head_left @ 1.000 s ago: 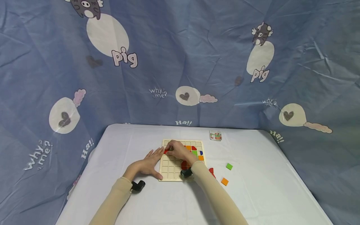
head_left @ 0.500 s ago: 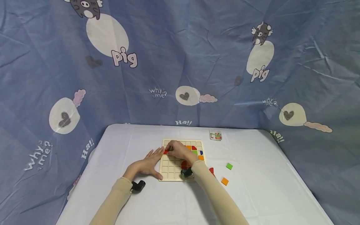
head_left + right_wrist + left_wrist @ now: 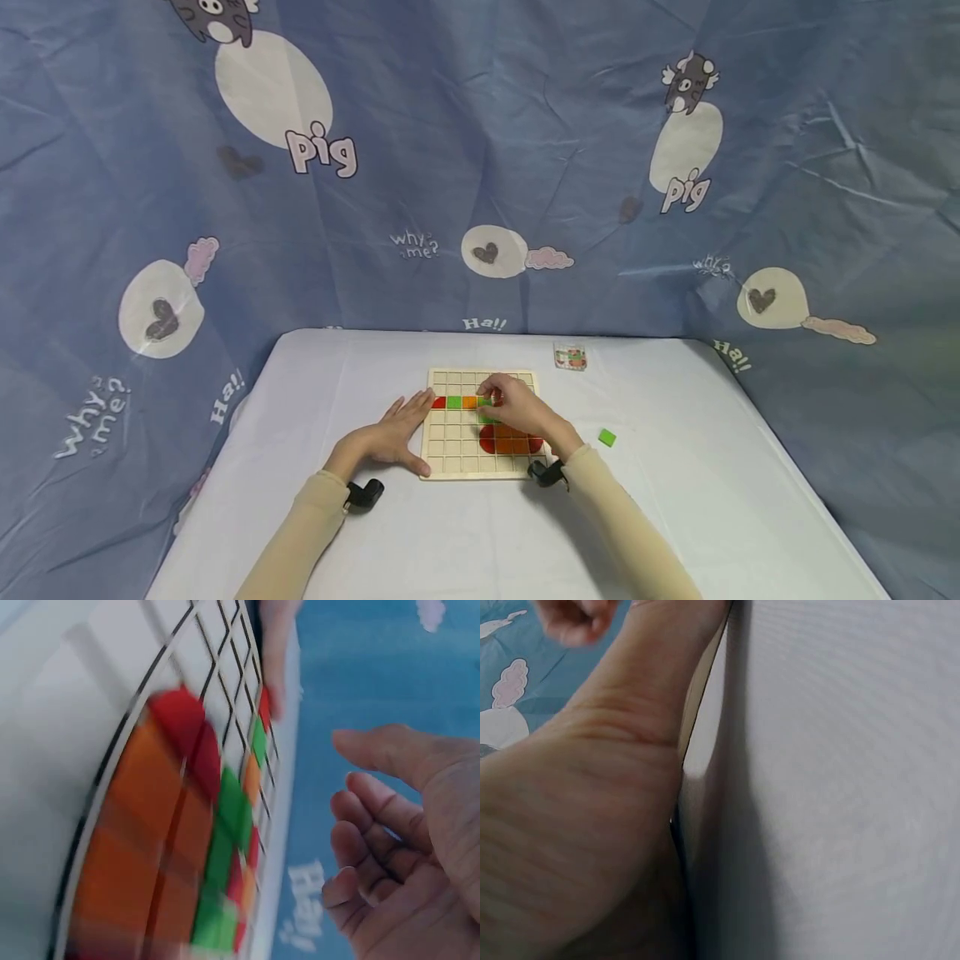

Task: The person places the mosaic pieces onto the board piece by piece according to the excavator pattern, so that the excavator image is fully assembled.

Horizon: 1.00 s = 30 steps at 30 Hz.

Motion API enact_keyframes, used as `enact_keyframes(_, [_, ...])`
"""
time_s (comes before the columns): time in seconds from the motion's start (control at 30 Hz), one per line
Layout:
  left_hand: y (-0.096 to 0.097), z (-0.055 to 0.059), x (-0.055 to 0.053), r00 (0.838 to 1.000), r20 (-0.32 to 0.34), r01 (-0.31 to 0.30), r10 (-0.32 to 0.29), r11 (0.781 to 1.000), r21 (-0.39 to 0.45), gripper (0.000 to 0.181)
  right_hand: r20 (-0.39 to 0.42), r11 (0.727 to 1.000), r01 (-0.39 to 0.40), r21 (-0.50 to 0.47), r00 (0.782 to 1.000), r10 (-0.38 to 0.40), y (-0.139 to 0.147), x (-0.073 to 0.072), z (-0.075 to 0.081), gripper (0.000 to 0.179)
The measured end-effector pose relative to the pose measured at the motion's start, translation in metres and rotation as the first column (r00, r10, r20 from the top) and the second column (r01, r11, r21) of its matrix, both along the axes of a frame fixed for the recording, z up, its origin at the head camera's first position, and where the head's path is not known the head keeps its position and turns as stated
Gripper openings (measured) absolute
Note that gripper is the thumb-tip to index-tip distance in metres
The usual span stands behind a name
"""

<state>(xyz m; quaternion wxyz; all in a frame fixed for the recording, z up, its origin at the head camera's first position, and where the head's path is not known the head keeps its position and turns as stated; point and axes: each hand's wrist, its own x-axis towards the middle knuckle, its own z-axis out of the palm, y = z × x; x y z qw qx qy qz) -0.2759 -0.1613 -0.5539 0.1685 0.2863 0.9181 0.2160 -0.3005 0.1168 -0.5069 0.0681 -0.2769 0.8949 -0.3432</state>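
A pale gridded wooden board (image 3: 450, 462) lies on the table with coloured tiles in its cells. My left hand (image 3: 392, 433) rests along its left side, fingers straight and thumb at the near corner. A red tile (image 3: 439, 402), a green tile (image 3: 454, 402) and an orange tile (image 3: 469, 402) stand in a row from its fingertips. Over the board's far right part hovers my right hand (image 3: 521, 408). In the right wrist view its fingers are loosely bent, thumb apart, nothing between them. Nearer lie orange tiles (image 3: 142, 780) with rounded red tiles (image 3: 180, 720) at their end.
A loose green tile (image 3: 607, 437) lies on the white table (image 3: 712, 500) to the right. A small picture card (image 3: 570, 357) is behind the board. A blue printed curtain (image 3: 480, 167) hangs behind the table. My right forearm covers part of the tabletop.
My right hand has moved right from the red tile at the board's left side, uncovering the row of tiles. The loose orange tile is out of sight now. My left hand stays put.
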Motion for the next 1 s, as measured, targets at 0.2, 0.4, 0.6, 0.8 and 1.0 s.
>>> enact_keyframes(0.2, [-0.001, -0.003, 0.0, 1.0, -0.004, -0.025, 0.025, 1.0, -0.014, 0.139, 0.033, 0.989, 0.151, -0.003, 0.988, -0.151, 0.066, 0.023, 0.0, 0.036])
enact_keyframes(0.4, [-0.002, -0.003, 0.001, 1.0, -0.001, -0.024, 0.024, 0.999, -0.025, 0.14, 0.025, 0.942, 0.328, 0.073, 0.944, -0.33, 0.138, 0.041, -0.015, 0.047])
enact_keyframes(0.6, [-0.005, -0.001, 0.002, 1.0, -0.01, -0.018, 0.018, 1.0, -0.001, 0.138, 0.048, 0.89, 0.437, 0.132, 0.894, -0.446, 0.183, 0.046, -0.031, 0.054])
enact_keyframes(0.8, [-0.004, -0.001, 0.001, 1.0, -0.018, -0.004, 0.005, 1.0, 0.017, 0.137, 0.06, 0.876, 0.465, 0.13, 0.878, -0.475, 0.193, 0.047, -0.039, 0.042])
enact_keyframes(1.0, [-0.002, -0.002, -0.001, 1.0, -0.008, 0.009, -0.009, 1.0, 0.001, 0.136, 0.054, 0.873, 0.472, 0.123, 0.875, -0.481, 0.193, 0.047, -0.041, 0.027])
